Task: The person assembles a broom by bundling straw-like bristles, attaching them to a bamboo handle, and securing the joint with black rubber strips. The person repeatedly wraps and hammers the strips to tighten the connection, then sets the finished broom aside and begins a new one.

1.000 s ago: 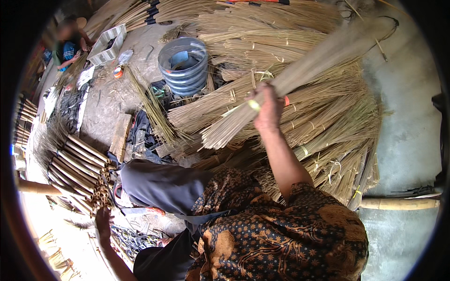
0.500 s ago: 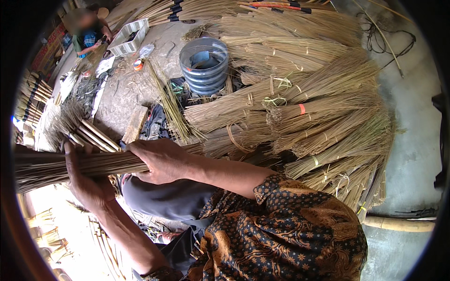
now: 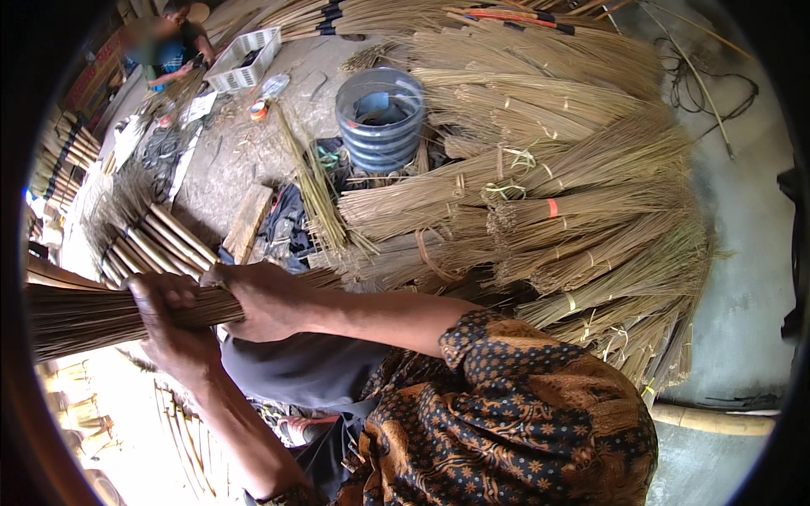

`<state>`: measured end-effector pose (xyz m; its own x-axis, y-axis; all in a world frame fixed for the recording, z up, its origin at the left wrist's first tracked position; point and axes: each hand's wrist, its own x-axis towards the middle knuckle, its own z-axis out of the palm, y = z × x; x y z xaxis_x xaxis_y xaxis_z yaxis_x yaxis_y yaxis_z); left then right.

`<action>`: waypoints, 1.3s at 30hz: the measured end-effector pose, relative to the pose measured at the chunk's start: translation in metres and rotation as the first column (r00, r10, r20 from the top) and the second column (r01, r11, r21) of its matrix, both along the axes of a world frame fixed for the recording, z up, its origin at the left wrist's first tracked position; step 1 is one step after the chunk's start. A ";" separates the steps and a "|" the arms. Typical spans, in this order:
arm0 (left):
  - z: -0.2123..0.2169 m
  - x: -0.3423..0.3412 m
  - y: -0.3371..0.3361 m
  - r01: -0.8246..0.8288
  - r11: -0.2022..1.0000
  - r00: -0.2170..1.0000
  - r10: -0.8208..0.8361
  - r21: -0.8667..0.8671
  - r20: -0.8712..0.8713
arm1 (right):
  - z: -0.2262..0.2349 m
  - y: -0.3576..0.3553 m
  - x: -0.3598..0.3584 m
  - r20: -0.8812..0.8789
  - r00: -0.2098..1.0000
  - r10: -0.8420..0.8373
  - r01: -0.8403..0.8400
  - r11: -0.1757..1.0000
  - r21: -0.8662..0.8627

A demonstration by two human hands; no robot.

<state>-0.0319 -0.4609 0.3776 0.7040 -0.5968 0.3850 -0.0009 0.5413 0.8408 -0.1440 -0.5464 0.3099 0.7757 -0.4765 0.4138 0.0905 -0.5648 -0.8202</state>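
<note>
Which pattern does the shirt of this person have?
Brown stars and curling motifs on black; the shirt shows in the head view.

Forward of our right hand, the plank lies in our way, with handles to its left. Beyond, we could pass over the floor between plank and crate. Rightward, stalks, the bucket and heaped bundles block us; below the hand, our leg does.

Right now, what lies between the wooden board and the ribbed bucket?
Dark cloth and thin stalks lie between the wooden board and the ribbed bucket, in the head view.
</note>
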 end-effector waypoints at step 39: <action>0.050 -0.014 -0.010 0.427 0.903 0.889 -0.412 -0.039 0.201 | 0.027 0.006 0.008 0.151 0.988 -0.046 0.057 0.996 -0.072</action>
<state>-0.0461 -0.4713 0.4280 0.3071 -0.7826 0.5415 0.0918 0.5907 0.8016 -0.1358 -0.5403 0.3366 0.6781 -0.4768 0.5594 0.1776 -0.6322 -0.7542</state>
